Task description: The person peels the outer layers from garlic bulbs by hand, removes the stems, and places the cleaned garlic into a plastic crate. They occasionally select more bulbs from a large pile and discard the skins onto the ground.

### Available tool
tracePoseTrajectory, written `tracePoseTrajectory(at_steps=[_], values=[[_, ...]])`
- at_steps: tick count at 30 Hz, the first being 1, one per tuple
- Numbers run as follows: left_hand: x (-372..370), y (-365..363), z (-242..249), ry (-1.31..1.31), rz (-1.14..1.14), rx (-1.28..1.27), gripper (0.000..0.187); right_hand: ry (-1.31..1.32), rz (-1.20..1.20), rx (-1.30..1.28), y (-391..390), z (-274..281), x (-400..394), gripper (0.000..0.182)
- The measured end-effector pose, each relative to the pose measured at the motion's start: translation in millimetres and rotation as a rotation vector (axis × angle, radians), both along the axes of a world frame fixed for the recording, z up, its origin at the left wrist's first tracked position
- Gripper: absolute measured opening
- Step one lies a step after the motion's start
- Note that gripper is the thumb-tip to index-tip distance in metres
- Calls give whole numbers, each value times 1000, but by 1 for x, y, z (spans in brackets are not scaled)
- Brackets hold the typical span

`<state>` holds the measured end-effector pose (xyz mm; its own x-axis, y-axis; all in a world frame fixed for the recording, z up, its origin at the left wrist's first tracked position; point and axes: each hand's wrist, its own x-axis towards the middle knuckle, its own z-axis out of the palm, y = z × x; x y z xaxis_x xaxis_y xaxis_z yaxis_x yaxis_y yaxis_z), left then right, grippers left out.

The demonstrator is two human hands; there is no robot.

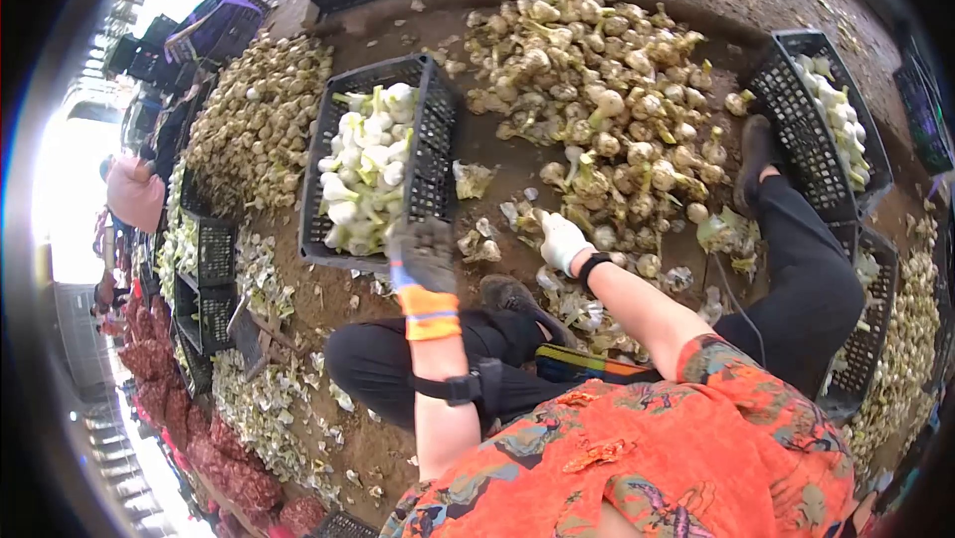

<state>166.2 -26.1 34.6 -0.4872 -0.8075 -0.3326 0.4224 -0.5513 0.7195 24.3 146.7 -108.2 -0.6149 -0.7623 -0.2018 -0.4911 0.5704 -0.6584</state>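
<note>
My left hand (423, 265), in a dark glove with an orange cuff, is at the near right corner of a black crate (435, 155) filled with peeled white bulbs (368, 155). Motion smears its fingers, so its hold is unclear. At the near edge of a large pile of unpeeled bulbs (637, 90) is my right hand (562, 242), in a white glove. Its fingers are bent together and point toward the pile; anything between them is too small to make out. Loose peelings (475, 179) lie on the ground between the crate and the pile.
Another crate of white bulbs (811, 120) stands at the right, beyond my foot (757, 160). More bulbs are heaped (261, 120) at the left, near stacked crates (215, 252). Red sacks (234, 463) line the lower left. A person in pink (135, 193) is at the far left.
</note>
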Motion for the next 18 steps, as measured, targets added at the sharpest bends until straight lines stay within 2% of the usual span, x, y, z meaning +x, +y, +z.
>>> tracePoseTrajectory(at_steps=[1, 2, 3, 4, 5, 6, 8, 10, 11, 12, 14, 15, 16, 18], values=[[-6, 19, 14, 9, -98, -106, 33, -10, -28, 24, -11, 1, 1, 38], [-6, 31, 5, 18, -30, -73, 34, -17, -52, 44, -24, 4, 1, 34], [-11, 48, 12, -121, 11, -142, 44, -94, -74, 38, -33, 7, -8, 29], [-4, 36, -25, -243, -103, -256, 51, -174, -96, 41, -38, 13, -15, 25], [0, 35, -47, -358, -191, -453, 58, -206, -211, -102, -36, 35, -14, 25], [-4, 42, -44, -333, -235, -419, 60, -555, -246, -246, -42, -4, -23, 24], [-8, 43, -61, -406, -219, -815, 59, -1139, -206, -513, -25, 54, -27, 21], [-10, 48, -34, -221, -363, -565, 61, -1432, -112, -697, -23, 101, -22, 21], [-13, 49, -19, -123, -436, -448, 62, -1536, -149, -764, -19, 138, -16, 25], [-14, 50, -13, -139, -409, -500, 62, -1713, -72, -834, -14, 162, -16, 28], [-13, 56, -2, -173, -351, -603, 62, -1434, -113, -749, -14, 168, -6, 28], [-15, 63, 11, -156, -266, -727, 53, -1363, -200, -755, -15, 189, 5, 26], [-14, 66, 14, -158, -247, -767, 53, -1196, -183, -857, -23, 173, 11, 25], [-9, 72, 32, -238, -254, -792, 55, -1282, -246, -908, -20, 184, 19, 25]])
